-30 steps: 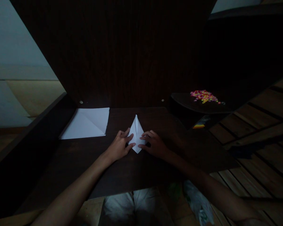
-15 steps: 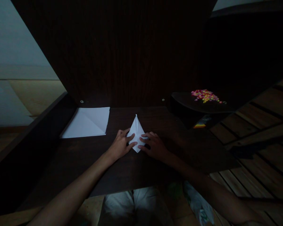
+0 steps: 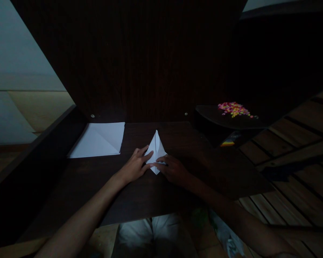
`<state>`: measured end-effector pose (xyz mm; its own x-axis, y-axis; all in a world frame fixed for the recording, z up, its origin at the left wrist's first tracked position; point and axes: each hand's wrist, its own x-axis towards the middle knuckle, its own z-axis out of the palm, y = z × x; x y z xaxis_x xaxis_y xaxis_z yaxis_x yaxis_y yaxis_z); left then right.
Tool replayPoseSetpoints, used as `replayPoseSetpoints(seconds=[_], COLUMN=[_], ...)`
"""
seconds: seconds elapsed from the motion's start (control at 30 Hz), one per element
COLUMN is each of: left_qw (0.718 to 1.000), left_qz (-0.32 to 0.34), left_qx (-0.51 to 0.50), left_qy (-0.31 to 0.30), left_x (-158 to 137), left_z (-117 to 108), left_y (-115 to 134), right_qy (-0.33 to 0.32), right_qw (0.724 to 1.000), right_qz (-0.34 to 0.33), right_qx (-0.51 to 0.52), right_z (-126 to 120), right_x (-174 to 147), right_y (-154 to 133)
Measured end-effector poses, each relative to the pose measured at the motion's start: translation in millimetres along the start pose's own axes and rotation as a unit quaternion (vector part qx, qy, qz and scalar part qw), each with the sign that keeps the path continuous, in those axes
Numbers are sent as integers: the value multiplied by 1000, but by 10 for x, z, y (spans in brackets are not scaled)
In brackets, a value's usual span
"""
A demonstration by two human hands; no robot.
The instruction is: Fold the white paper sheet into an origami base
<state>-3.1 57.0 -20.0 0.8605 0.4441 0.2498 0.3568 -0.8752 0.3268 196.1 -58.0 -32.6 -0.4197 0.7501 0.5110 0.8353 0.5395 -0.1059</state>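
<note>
A white sheet of paper folded into a narrow kite shape (image 3: pixel 156 143) lies on the dark tabletop, its long point facing away from me. A crease or flap edge runs down its middle. My left hand (image 3: pixel 136 163) rests on the left side of the paper, thumb and fingers spread apart and pressing on it. On the other side, the fingers of my right hand (image 3: pixel 174 170) are bent together at the right-hand flap, which looks partly raised. The two thumbs come close together near the bottom point.
A stack of white paper (image 3: pixel 102 139) with diagonal creases lies at the left. Small pink and yellow pieces (image 3: pixel 235 109) sit in a heap on a raised curved shelf (image 3: pixel 210 111) at the right. A dark board (image 3: pixel 140 71) stands behind the tabletop.
My right hand has moved slightly left and its fingers have drawn together on the right flap. The paper's middle line now shows longer. My left hand stays nearly in place.
</note>
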Motion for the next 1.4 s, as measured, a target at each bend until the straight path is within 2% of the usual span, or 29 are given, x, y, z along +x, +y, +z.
replayPoseSetpoints(seconds=[0.23,0.37,0.57,0.97,1.4], left_qw=[998,998,998,999,999], left_qz=[-16,12,36,37,43], left_qx=[-36,-44,-37,8,29], left_qy=[43,32,21,30,-10], left_x=[-10,-14,-27,-59,-96], left_z=[-38,-60,-51,18,8], left_y=[63,118,103,172,241], right_qy=[21,39,35,24,11], right_qw=[999,998,994,988,980], right_qz=[-3,4,48,86,106], right_qx=[34,53,88,129,167], right_z=[-42,-33,-13,-18,-31], right_x=[32,36,11,35,53], right_y=[-15,-12,-13,0,47])
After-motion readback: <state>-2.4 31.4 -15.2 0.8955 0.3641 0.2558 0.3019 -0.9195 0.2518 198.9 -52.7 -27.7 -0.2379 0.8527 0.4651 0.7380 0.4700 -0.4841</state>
